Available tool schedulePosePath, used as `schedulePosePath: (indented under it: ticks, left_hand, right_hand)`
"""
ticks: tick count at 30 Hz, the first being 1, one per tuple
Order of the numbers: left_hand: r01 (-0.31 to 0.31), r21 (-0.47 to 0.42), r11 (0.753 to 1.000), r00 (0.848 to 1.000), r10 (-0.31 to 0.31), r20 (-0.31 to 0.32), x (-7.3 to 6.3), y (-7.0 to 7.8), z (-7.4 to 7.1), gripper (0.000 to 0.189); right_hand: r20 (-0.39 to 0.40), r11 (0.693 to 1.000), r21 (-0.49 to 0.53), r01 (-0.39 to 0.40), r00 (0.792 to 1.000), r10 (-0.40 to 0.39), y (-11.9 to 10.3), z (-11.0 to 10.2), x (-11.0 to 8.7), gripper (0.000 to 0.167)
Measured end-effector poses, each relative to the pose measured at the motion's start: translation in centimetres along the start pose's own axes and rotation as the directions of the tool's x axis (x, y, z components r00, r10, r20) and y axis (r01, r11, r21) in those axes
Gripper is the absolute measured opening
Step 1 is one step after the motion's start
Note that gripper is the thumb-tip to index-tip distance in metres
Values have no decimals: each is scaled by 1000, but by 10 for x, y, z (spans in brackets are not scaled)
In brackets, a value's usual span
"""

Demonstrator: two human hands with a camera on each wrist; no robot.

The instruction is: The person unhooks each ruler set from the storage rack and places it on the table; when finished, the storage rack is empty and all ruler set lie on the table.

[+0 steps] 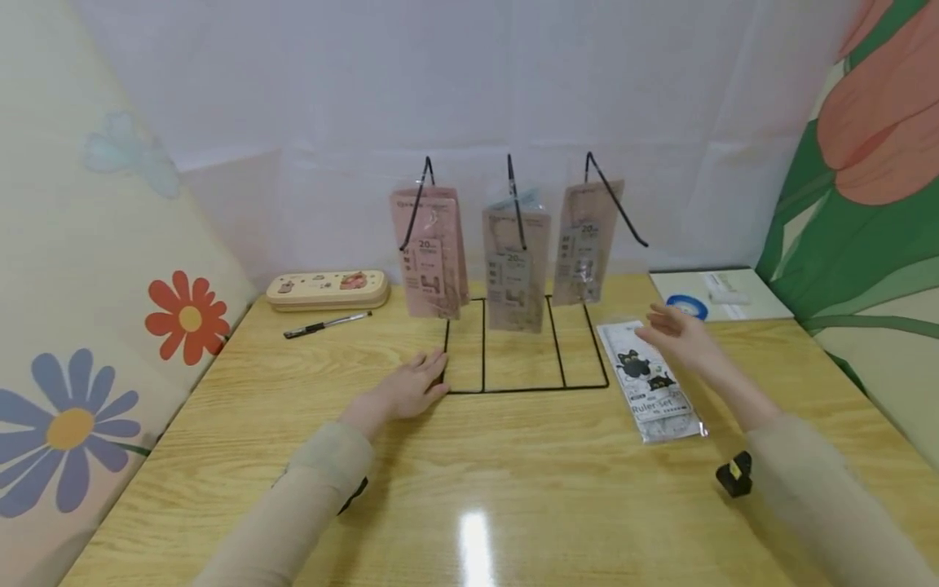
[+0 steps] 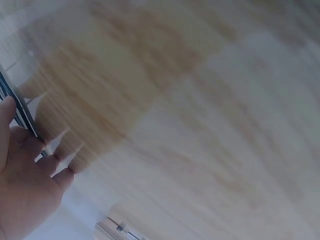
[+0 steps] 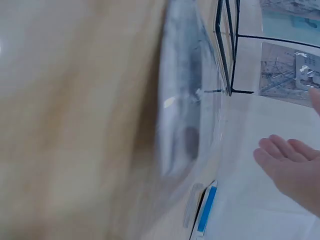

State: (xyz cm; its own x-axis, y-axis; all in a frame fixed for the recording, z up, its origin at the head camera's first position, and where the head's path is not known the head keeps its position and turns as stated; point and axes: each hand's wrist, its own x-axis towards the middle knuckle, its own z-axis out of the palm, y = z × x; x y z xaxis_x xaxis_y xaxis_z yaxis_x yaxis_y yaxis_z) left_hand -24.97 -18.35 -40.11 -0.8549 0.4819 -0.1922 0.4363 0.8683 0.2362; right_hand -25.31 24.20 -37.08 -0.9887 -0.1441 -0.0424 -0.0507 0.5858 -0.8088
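A black wire display rack [image 1: 524, 390] stands on the table with three hooks, where pink ruler-set packets [image 1: 428, 261], [image 1: 516, 269], [image 1: 589, 244] hang. At the rack's left edge rests my left hand [image 1: 403, 389], its fingers touching the base wire [image 2: 25, 112]. My right hand [image 1: 682, 336] is raised over the upper end of a white ruler-set packet [image 1: 653, 383] with black cats, right of the rack. From the right wrist view, the right hand [image 3: 295, 162] is apart from the packet [image 3: 181, 100], fingers slightly bent, holding nothing.
A cream pencil case [image 1: 328, 290] and a black-and-clear pen [image 1: 326, 324] lie at the back left. At the back right, a blue tape roll [image 1: 687, 306] lies by a white notepad [image 1: 756, 295]. A white cloth [image 1: 440, 73] hangs behind the table.
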Motion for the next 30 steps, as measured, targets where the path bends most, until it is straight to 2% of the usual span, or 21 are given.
schedulePosePath:
  ticks: [6,13,17,21,25,30]
  left_hand:
    - [12,-10,1000,1000,-12,11,-2,1,0,60]
    - [14,2,1000,1000,-14,3,-2,3,-1,59]
    - [16,2,1000,1000,-16,0,-1,4,-2,60]
    - [3,16,1000,1000,-3,-3,-1,4,-1,59]
    - [0,14,1000,1000,0,-2,0,4,0,59]
    - [10,10,1000,1000,-10,-3,-1,3,0,58]
  right_hand:
    - [-26,992,115,44,999,-41,-13,11,38,77]
    - [-21,991,131,25,1000,-22,-26,24,67,82]
    - [-31,979,202,20,999,-15,-36,27,76,85]
    - [-51,964,267,1,999,13,-43,28,81,80]
    - [-88,966,257,-14,995,38,-45,30,83,60]
    - [-62,942,336,-4,998,26,-44,34,76,43]
